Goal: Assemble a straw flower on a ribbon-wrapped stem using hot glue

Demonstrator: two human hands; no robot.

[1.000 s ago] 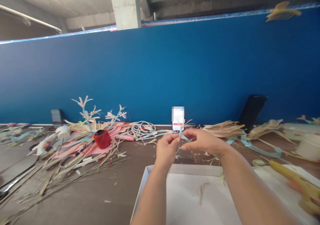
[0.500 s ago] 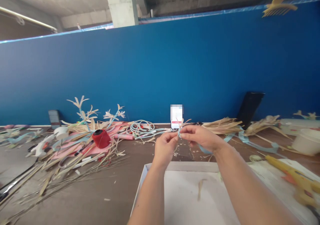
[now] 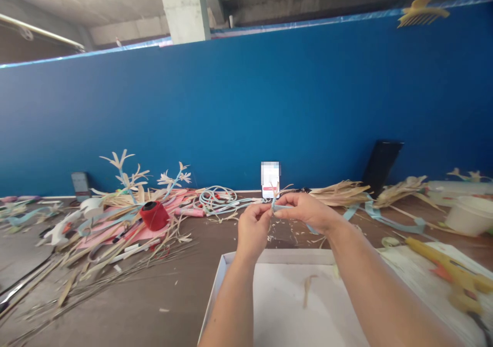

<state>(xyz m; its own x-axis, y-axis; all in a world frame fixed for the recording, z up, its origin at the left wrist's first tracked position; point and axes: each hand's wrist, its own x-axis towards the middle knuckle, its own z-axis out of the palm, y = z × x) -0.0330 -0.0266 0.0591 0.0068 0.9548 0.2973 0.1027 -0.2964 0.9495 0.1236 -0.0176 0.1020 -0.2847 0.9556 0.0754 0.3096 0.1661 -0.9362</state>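
Note:
My left hand (image 3: 252, 228) and my right hand (image 3: 304, 211) are raised together above the far edge of a shallow white box (image 3: 227, 275). Both pinch a small straw sprig wrapped in light blue ribbon (image 3: 276, 202), fingertips nearly touching. A tail of the blue ribbon (image 3: 311, 229) hangs down below my right hand. One loose straw piece (image 3: 307, 289) lies inside the box.
On the brown table, a red thread spool (image 3: 154, 215) sits in a litter of straw, ribbon and paper flowers (image 3: 127, 170) at left. Coiled cords (image 3: 215, 199) and a phone (image 3: 270, 179) stand behind my hands. A yellow glue gun (image 3: 447, 271) and white cup (image 3: 466, 215) are at right.
My right hand has drawn slightly left and closer to my left hand while both keep pinching the ribbon-wrapped sprig. The view has shifted a little to the right.

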